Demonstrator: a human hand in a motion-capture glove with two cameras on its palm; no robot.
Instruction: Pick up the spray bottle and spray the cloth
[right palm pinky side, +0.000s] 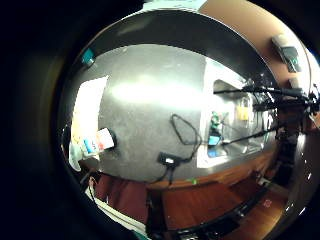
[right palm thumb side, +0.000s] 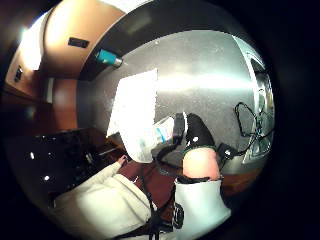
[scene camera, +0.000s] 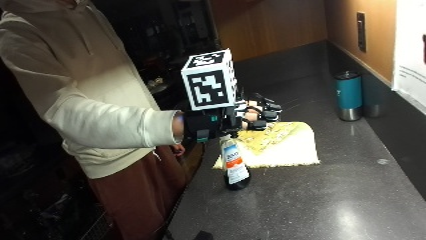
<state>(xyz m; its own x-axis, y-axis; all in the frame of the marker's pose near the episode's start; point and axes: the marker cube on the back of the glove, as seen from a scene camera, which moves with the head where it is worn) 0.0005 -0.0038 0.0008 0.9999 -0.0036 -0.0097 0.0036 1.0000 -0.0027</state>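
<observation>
a spray bottle (scene camera: 235, 167) stands upright on the desk (scene camera: 319, 200) near its front edge, directly below the person's gloved right hand (scene camera: 249, 116), which hangs just above the bottle's top. behind the bottle, a cloth (scene camera: 279, 145) lies flat. a tumbler (scene camera: 349, 95) stands farther back, beside the wall.

One spray bottle (scene camera: 233, 167) stands on one dark countertop (scene camera: 333, 200), with one yellow cloth (scene camera: 283, 145), one teal tumbler (scene camera: 348, 95) and one black-gloved right hand (scene camera: 249, 117); the palm views add one sink (right palm pinky side: 235, 120) and one black cable (right palm pinky side: 182, 132)
</observation>
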